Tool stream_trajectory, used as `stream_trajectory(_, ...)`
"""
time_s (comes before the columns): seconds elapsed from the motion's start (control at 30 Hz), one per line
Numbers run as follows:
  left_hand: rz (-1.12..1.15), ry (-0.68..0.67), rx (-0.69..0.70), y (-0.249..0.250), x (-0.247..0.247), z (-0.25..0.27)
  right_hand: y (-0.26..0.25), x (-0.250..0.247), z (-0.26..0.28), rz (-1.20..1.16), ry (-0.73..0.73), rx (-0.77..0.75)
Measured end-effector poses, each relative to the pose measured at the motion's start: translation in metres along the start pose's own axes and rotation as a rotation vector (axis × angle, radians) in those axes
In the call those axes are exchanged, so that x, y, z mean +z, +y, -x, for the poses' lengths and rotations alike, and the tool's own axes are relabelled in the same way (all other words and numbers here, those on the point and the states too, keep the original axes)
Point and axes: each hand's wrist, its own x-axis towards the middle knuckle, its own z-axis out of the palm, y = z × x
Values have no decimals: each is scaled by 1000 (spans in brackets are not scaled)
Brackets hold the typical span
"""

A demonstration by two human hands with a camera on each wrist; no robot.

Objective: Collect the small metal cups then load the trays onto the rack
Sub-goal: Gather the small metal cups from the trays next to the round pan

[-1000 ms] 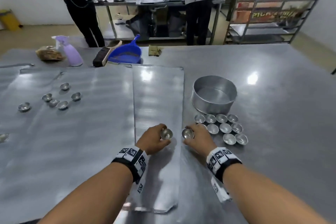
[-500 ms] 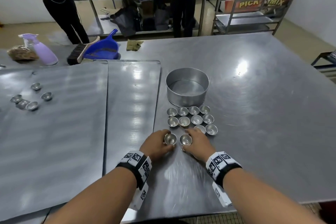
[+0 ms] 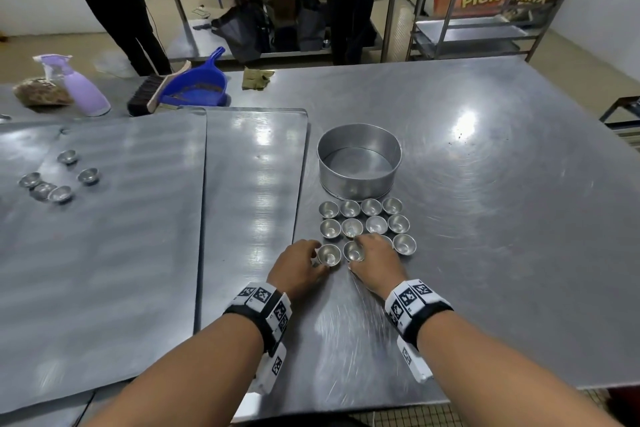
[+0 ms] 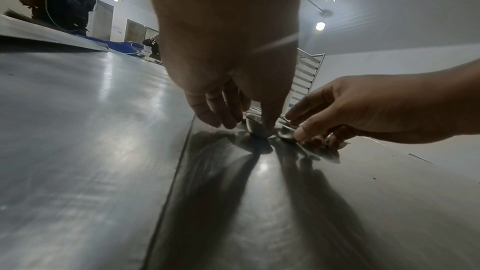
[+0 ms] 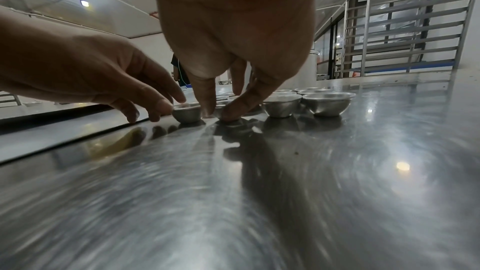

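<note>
Several small metal cups (image 3: 363, 222) stand in rows on the steel table in front of a round pan (image 3: 359, 161). My left hand (image 3: 320, 256) pinches one cup (image 3: 329, 254) at the near left corner of the rows; the left wrist view shows that cup (image 4: 255, 128) resting on the table under my fingers (image 4: 228, 117). My right hand (image 3: 358, 249) pinches the neighbouring cup (image 3: 354, 251), with the fingers (image 5: 235, 108) curled round it. Several more cups (image 3: 62, 180) lie loose on the wide left tray (image 3: 104, 253). A narrower tray (image 3: 252, 184) lies beside it. The rack (image 3: 485, 0) stands beyond the table.
A purple spray bottle (image 3: 83, 87), a brush, a blue dustpan (image 3: 197, 87) and a folded cloth (image 3: 258, 78) sit along the far edge. Two people stand at a second table behind. The right half of the table (image 3: 502, 218) is bare.
Both hands have moved right, off the narrow tray, each with a cup, and now hold the cups on the table at the near edge of the rows.
</note>
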Motion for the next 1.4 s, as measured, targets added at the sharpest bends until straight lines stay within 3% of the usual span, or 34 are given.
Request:
stream_trajectory(0.57,8,-1,54,15,-2,-7,-1,-12,-4,44,-2,19)
stream_trajectory(1.13,11,-3,3,12,-2,-11,0,-18,-7,19,-26,45)
stream_trajectory(1.4,-37,50,-58,-22,-46,-6,-50,-13,-30,-35,35,-26)
